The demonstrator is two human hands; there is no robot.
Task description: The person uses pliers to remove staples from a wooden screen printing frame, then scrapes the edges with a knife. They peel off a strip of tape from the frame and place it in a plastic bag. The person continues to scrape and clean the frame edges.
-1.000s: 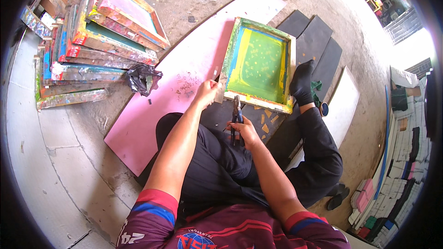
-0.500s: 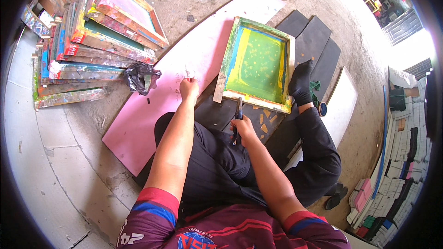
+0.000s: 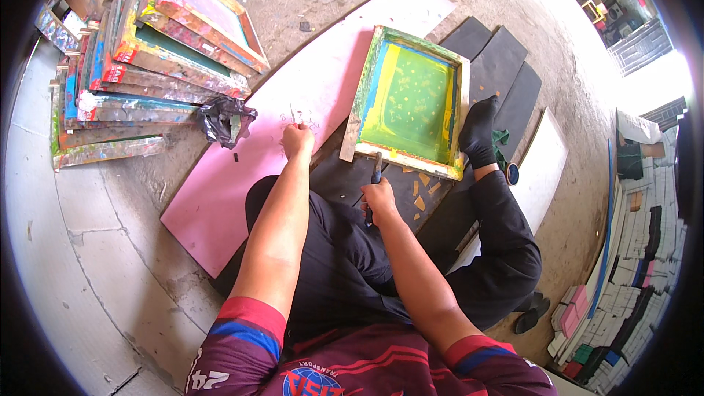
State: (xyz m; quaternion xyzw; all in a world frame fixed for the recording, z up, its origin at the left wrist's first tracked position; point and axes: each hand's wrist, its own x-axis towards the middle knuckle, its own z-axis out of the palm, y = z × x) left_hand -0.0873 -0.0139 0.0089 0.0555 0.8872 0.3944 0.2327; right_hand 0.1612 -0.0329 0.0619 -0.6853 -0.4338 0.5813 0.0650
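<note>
I take 12 o'clock at the top of the head view and count from its centre. I have the right hand (image 3: 378,202) just off centre between 4 and 5 o'clock, its fingers wrapped round a pair of dark pliers (image 3: 378,167) whose nose points up to 12. That nose comes right to the near edge of a paint-stained wooden frame (image 3: 412,106) with green mesh; I cannot tell from here whether the two touch. The frame lies at 1 o'clock, over black boards (image 3: 503,59) and the edge of a pink board (image 3: 235,191).

I see the left hand (image 3: 298,141) at 10 o'clock, above the pink board and near some small dark marks. Its fingers are drawn together, but I cannot tell whether they pinch anything.

Between 3 and 4 I get brown scraps (image 3: 419,204) scattered below the frame. A black-socked foot (image 3: 480,125) sits between 2 and 3, just beside the frame, with a green cloth (image 3: 499,137) next to it. Out at 10 I have a crumpled black bag (image 3: 217,119) and, farther off, a pile of painted frames (image 3: 161,66).
</note>
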